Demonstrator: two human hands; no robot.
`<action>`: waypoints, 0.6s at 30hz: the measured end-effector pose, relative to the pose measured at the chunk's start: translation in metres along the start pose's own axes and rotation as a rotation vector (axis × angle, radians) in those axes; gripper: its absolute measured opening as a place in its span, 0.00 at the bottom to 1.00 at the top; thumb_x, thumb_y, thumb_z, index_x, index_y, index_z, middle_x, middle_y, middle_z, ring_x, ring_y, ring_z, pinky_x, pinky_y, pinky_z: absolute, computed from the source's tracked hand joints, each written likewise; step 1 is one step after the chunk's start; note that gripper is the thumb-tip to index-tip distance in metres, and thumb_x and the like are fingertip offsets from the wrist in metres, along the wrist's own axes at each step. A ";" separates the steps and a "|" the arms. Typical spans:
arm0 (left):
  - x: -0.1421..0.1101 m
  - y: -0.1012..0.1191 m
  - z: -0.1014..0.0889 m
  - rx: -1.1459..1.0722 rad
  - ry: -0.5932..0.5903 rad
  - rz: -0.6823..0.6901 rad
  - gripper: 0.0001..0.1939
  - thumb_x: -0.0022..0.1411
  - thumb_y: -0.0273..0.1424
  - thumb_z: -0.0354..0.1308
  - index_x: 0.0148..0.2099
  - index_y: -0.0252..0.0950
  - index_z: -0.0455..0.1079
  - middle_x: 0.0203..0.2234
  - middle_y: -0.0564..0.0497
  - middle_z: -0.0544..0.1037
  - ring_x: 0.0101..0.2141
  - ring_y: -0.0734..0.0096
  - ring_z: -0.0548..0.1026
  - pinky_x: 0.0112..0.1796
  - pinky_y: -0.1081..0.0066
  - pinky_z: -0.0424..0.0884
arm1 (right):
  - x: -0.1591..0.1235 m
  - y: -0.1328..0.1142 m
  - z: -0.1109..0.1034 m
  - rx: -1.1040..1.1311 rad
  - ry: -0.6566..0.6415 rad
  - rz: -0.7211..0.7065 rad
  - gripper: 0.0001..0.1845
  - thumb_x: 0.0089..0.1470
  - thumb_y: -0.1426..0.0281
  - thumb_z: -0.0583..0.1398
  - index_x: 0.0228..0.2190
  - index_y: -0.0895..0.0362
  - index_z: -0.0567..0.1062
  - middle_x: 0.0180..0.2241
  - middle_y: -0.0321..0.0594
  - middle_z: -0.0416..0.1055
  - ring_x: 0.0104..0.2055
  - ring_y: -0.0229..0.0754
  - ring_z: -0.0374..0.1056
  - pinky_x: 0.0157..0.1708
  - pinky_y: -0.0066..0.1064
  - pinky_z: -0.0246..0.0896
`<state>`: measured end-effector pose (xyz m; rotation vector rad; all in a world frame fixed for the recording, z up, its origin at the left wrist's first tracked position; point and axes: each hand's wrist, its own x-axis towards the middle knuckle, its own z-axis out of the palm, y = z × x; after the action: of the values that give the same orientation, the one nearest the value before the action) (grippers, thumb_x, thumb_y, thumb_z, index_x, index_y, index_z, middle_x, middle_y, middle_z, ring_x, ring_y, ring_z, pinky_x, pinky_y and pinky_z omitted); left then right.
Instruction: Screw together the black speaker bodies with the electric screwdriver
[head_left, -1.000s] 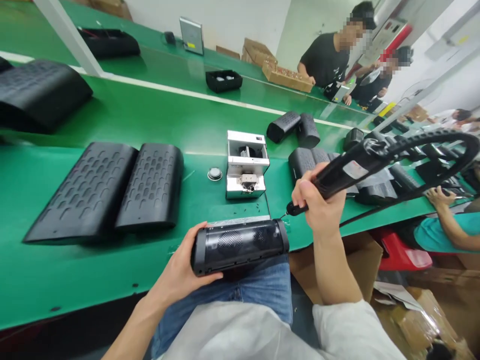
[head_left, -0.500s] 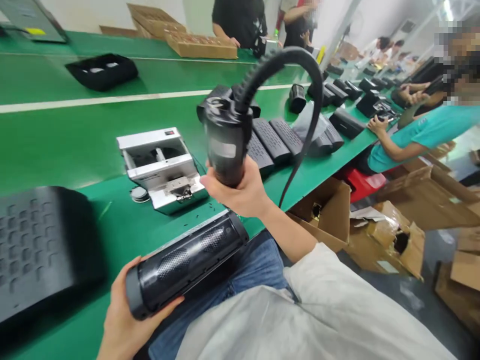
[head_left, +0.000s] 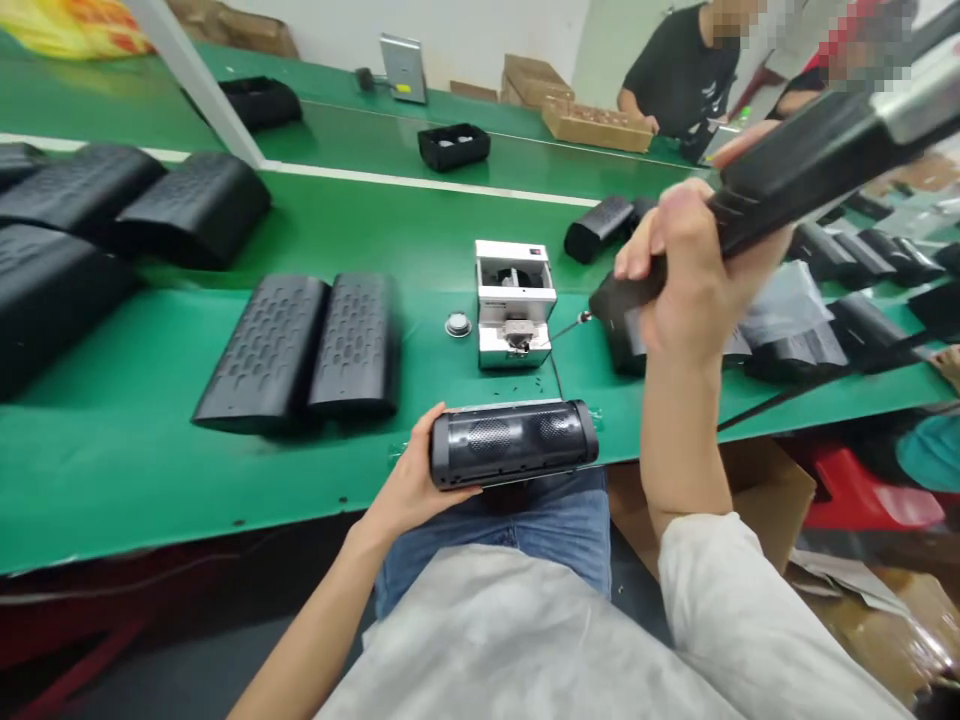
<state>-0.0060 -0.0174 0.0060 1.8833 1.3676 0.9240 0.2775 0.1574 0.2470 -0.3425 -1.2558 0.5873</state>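
Note:
My left hand (head_left: 415, 478) grips the left end of a black speaker (head_left: 517, 443) with perforated patches on its glossy side, at the table's front edge. My right hand (head_left: 694, 260) is wrapped round a black electric screwdriver (head_left: 802, 160), raised up and to the right of the speaker. Its thin bit points down left and ends at the front of a silver screw feeder (head_left: 516, 345); whether a screw sits on the tip is too small to tell. Several tiny dark screws (head_left: 538, 385) lie before the feeder. Left of it is a small round metal tin (head_left: 457, 324).
Two black ribbed housings (head_left: 262, 350) stand to the left, with more housings (head_left: 75, 190) behind them. A white post (head_left: 199, 85) rises at the far left. Several housings and a plastic bag (head_left: 787, 300) are at the right. Across the line stands a person in black (head_left: 667, 75).
The screwdriver has moved from the speaker's right end to the screw feeder, its body now tilted up right. My left hand keeps hold of the speaker. The head view swung right, then back.

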 end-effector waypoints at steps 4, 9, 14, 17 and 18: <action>-0.002 0.001 0.004 -0.050 0.006 -0.006 0.67 0.61 0.41 0.85 0.85 0.51 0.42 0.77 0.34 0.68 0.74 0.36 0.76 0.72 0.38 0.75 | 0.001 0.045 0.031 -0.076 -0.058 0.061 0.22 0.64 0.57 0.77 0.44 0.42 0.70 0.24 0.21 0.66 0.20 0.39 0.60 0.23 0.38 0.63; -0.002 -0.001 0.006 -0.061 0.003 0.003 0.69 0.60 0.42 0.85 0.86 0.51 0.41 0.77 0.33 0.68 0.75 0.34 0.75 0.73 0.37 0.74 | -0.005 0.093 0.042 -0.200 -0.032 0.085 0.32 0.62 0.40 0.75 0.48 0.44 0.67 0.26 0.21 0.63 0.21 0.36 0.58 0.26 0.35 0.60; 0.001 0.003 0.005 -0.075 0.012 0.054 0.67 0.62 0.42 0.84 0.87 0.50 0.42 0.78 0.34 0.66 0.75 0.34 0.73 0.74 0.38 0.74 | -0.003 0.105 0.031 -0.203 -0.077 0.170 0.39 0.54 0.33 0.77 0.47 0.41 0.68 0.26 0.22 0.62 0.24 0.37 0.53 0.26 0.37 0.56; 0.003 0.005 0.007 -0.111 0.025 0.074 0.68 0.61 0.41 0.85 0.88 0.49 0.43 0.78 0.34 0.67 0.76 0.33 0.72 0.75 0.38 0.72 | -0.004 0.094 0.025 -0.189 -0.095 0.241 0.41 0.48 0.34 0.80 0.46 0.38 0.68 0.26 0.23 0.64 0.25 0.39 0.50 0.25 0.41 0.53; 0.003 0.005 0.007 -0.122 0.031 0.080 0.68 0.60 0.42 0.85 0.88 0.49 0.43 0.78 0.34 0.67 0.76 0.33 0.72 0.76 0.38 0.71 | -0.005 0.089 0.025 -0.190 -0.087 0.241 0.40 0.49 0.35 0.81 0.47 0.38 0.68 0.26 0.23 0.64 0.24 0.39 0.49 0.25 0.41 0.52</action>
<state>0.0036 -0.0164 0.0066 1.8493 1.2321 1.0564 0.2323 0.2244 0.2015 -0.6388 -1.3685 0.6950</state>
